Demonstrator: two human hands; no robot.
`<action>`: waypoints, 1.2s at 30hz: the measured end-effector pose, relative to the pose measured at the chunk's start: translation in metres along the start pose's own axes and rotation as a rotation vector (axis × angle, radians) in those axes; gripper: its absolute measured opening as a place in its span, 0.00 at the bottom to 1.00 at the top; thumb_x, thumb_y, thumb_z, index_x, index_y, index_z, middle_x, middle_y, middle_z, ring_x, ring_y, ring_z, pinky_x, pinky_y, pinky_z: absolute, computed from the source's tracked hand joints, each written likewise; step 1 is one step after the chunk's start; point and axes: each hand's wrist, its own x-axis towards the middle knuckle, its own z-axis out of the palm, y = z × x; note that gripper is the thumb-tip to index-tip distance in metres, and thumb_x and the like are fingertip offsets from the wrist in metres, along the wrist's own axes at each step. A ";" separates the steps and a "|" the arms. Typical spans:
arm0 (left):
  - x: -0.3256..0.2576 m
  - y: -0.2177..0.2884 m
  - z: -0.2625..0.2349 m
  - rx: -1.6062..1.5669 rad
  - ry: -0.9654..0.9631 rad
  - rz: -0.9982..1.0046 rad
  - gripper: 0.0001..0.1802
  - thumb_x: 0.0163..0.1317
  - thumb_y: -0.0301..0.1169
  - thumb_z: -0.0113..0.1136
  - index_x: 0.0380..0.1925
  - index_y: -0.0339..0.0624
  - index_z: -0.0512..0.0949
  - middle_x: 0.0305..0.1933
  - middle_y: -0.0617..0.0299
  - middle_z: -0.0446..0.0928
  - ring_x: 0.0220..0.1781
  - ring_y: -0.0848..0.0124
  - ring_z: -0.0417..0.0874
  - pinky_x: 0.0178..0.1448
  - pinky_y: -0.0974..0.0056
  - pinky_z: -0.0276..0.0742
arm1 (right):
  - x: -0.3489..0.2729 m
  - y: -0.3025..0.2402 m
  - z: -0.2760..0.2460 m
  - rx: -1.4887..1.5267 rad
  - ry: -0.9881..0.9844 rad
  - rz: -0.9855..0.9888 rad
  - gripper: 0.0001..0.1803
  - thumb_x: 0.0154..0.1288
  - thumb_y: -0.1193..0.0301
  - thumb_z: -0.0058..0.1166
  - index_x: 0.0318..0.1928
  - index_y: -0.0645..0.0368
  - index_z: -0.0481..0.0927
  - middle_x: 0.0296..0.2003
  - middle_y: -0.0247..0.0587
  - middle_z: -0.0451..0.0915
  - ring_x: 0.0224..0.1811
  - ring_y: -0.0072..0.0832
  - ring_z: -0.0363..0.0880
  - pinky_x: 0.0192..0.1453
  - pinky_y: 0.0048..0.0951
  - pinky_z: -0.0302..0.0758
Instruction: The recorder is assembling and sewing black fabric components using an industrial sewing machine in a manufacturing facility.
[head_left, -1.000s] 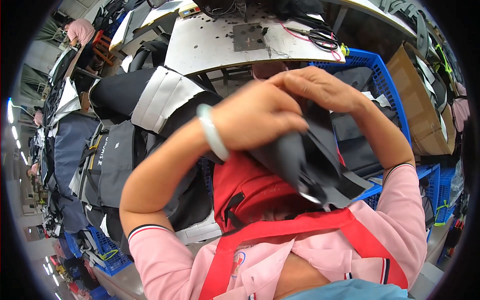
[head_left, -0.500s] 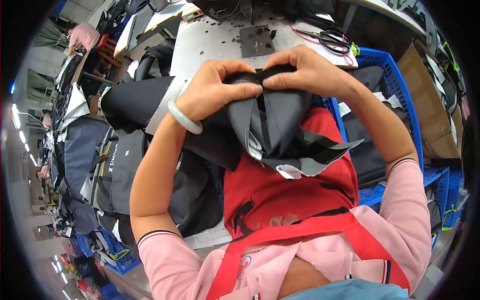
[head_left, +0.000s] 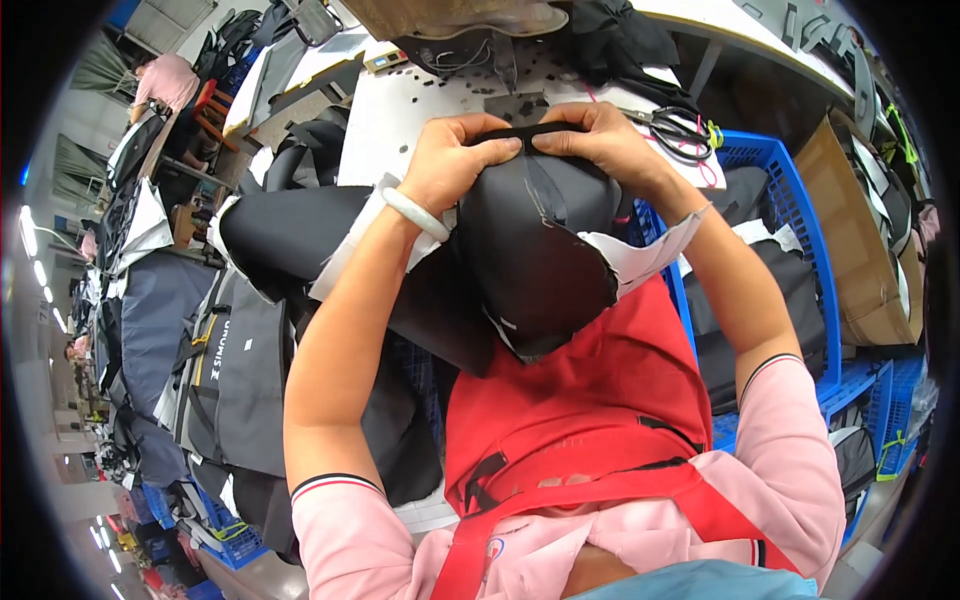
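Observation:
A dark grey fabric piece (head_left: 535, 240), sewn into a rounded, pouch-like shape, hangs between my hands above my lap. My left hand (head_left: 455, 160) pinches its black upper edge between thumb and fingers. Close beside it my right hand (head_left: 600, 145) grips the same edge, with both thumbs lying on top. A pale, frayed flap (head_left: 650, 250) sticks out from the piece on the right, below my right wrist. More dark fabric (head_left: 290, 225) spreads left from under my left forearm. My fingertips behind the edge are partly hidden.
Beyond my hands a white worktable (head_left: 385, 120) carries dark scraps and black-handled scissors (head_left: 680, 130). A blue plastic basket (head_left: 830, 300) of dark pieces stands at right, a cardboard box (head_left: 860, 230) beyond it. Stacked grey bags (head_left: 245, 390) lie left. Another person (head_left: 165, 80) works far left.
The fabric piece has turned over: a smooth rounded face replaces the open folds and seam strips. Both hands still hold its upper edge. The view has shifted slightly.

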 end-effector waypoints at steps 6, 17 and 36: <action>0.030 -0.013 -0.004 -0.069 0.048 -0.062 0.16 0.56 0.28 0.68 0.42 0.30 0.82 0.35 0.61 0.83 0.35 0.76 0.80 0.40 0.73 0.74 | 0.021 0.014 -0.009 0.019 0.094 0.058 0.12 0.61 0.67 0.63 0.38 0.63 0.84 0.29 0.29 0.80 0.30 0.14 0.73 0.34 0.18 0.69; 0.049 -0.020 -0.011 -0.135 0.074 -0.138 0.16 0.58 0.26 0.66 0.45 0.29 0.80 0.37 0.60 0.83 0.33 0.77 0.82 0.40 0.75 0.76 | 0.047 0.020 -0.018 0.046 0.047 0.105 0.17 0.60 0.67 0.65 0.45 0.66 0.83 0.34 0.34 0.83 0.33 0.17 0.77 0.39 0.18 0.74; 0.060 -0.024 -0.016 -0.381 0.160 -0.087 0.15 0.59 0.25 0.66 0.45 0.28 0.80 0.37 0.58 0.83 0.36 0.74 0.82 0.43 0.73 0.77 | 0.060 0.033 -0.024 0.192 0.087 -0.010 0.12 0.63 0.69 0.63 0.43 0.63 0.81 0.33 0.32 0.83 0.30 0.15 0.80 0.36 0.15 0.76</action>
